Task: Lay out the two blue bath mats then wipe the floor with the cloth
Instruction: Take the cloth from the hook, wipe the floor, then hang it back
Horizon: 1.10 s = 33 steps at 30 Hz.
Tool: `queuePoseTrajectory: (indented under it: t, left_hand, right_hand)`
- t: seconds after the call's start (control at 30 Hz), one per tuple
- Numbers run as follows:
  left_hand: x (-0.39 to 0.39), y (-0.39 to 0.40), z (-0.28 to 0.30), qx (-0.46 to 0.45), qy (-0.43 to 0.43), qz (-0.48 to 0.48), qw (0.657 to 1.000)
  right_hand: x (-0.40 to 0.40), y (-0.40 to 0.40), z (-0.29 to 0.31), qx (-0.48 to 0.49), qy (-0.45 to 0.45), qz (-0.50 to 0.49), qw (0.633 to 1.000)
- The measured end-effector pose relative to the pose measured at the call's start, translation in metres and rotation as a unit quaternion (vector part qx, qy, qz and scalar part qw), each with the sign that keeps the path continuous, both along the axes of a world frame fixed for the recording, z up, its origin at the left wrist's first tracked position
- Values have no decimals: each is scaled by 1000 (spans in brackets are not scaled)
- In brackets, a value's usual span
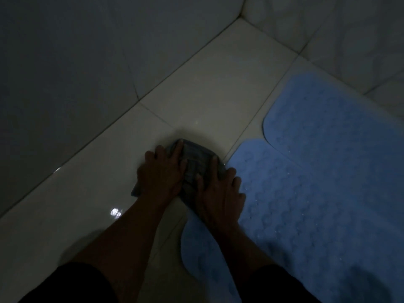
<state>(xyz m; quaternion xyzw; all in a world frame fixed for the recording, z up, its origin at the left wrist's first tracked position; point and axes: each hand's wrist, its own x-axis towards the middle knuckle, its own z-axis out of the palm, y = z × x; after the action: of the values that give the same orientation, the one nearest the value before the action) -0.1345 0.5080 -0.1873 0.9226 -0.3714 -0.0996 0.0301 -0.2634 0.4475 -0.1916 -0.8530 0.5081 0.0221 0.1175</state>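
A grey folded cloth [195, 162] lies on the pale tiled floor [207, 95] in dim light. My left hand [162, 171] presses flat on its left part with straight fingers. My right hand [218, 191] presses on its right part, fingers spread, at the edge of the near blue bath mat [295, 215]. The second blue bath mat [332, 132] lies flat behind it at the right, overlapping the near one. Both mats have a bumpy texture.
A tiled wall [76, 62] runs along the left, meeting another wall [328, 22] in a corner at the top. Bare floor tiles stretch between the left wall and the mats. My dark sleeves show at the bottom.
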Motion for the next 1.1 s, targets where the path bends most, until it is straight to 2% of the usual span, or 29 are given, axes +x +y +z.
queuePoseTrajectory:
  t: [0.13, 0.23, 0.33, 0.57, 0.87, 1.0, 1.1]
  left_hand:
    - [-1, -9, 3, 7, 63, 23, 998]
    - [-1, -17, 5, 18, 77, 23, 997]
    - [2, -25, 3, 23, 38, 12, 999]
    - [17, -77, 0, 58, -28, -42, 997]
    - [24, -166, 1, 56, -31, -45, 997]
    - [24, -207, 2, 74, -24, -44, 996]
    - [26, -237, 2, 91, -26, -45, 995]
  right_hand:
    - [6, 5, -4, 7, -11, -33, 999]
    - [9, -2, -4, 28, -16, -15, 999]
    - [9, -11, -1, 1, -22, 26, 999]
    - [13, -73, 4, 75, -54, 80, 993]
    - [21, -155, 7, -10, 33, 97, 995]
    - [26, -193, 10, -125, 22, 102, 987]
    - [28, -224, 8, -113, 19, 90, 989]
